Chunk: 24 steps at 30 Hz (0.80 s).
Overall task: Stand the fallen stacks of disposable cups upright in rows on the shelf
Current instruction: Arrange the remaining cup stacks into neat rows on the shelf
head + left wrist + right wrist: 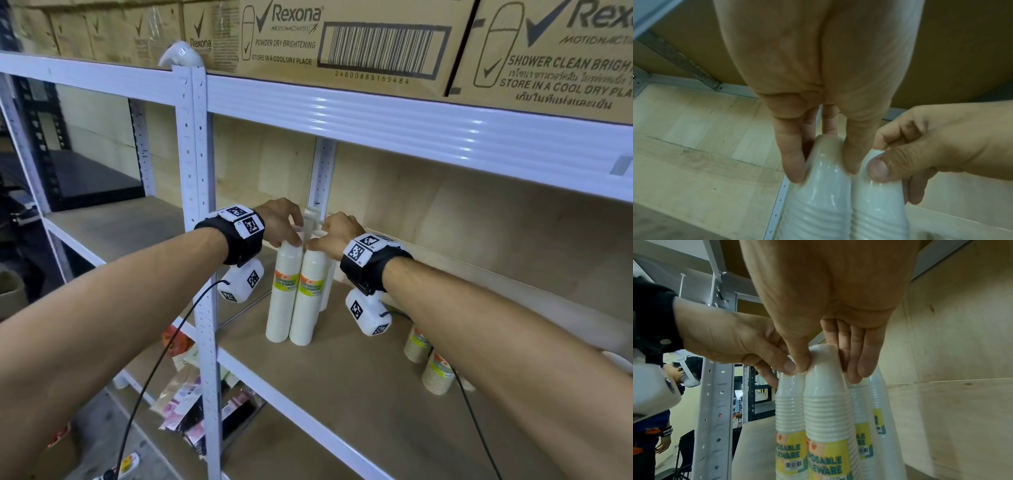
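Two white cup stacks wrapped in clear film stand upright side by side on the shelf board (342,394). My left hand (291,236) pinches the top of the left stack (279,301) between thumb and fingers. My right hand (318,241) pinches the top of the right stack (308,301). The left wrist view shows my left hand (824,168) round its stack (818,203), with the right hand's stack (877,203) touching it. In the right wrist view, my right hand (828,369) holds its stack (826,410). More upright stacks (879,402) stand behind. Two beige cup stacks (438,375) lie fallen under my right forearm.
A white perforated post (205,274) stands just left of the stacks. The upper shelf beam (411,120) hangs above my hands, carrying cardboard boxes (342,41). A plywood wall (479,222) backs the bay. Packets (205,404) lie on the lower shelf, and another person (651,443) stands outside.
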Each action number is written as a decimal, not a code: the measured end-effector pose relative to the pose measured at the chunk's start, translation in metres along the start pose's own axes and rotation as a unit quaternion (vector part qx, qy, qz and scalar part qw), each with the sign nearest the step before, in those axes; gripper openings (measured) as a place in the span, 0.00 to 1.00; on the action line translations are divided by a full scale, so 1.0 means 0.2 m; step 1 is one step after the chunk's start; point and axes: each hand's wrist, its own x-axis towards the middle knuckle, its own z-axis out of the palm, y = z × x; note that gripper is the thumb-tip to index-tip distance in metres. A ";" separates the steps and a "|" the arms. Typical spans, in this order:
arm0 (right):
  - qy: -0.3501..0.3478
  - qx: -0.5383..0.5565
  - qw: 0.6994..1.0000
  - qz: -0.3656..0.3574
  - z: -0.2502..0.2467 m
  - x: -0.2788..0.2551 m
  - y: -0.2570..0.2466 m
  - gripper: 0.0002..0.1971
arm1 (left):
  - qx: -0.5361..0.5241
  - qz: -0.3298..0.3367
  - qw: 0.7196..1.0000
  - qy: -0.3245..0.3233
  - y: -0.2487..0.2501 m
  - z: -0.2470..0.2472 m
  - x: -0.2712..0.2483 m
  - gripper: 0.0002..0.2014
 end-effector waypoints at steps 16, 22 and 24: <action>0.027 0.016 0.996 0.084 -0.27 -0.06 0.33 0.21 | 0.002 0.065 0.997 -0.039 0.38 0.07 0.13 0.16; 0.052 0.001 0.990 0.132 -0.38 -0.03 0.52 0.25 | 0.009 0.107 0.994 -0.022 0.56 0.18 0.26 0.15; 0.063 -0.003 0.988 0.144 -0.40 -0.01 0.58 0.29 | 0.004 0.118 0.993 -0.019 0.60 0.22 0.31 0.17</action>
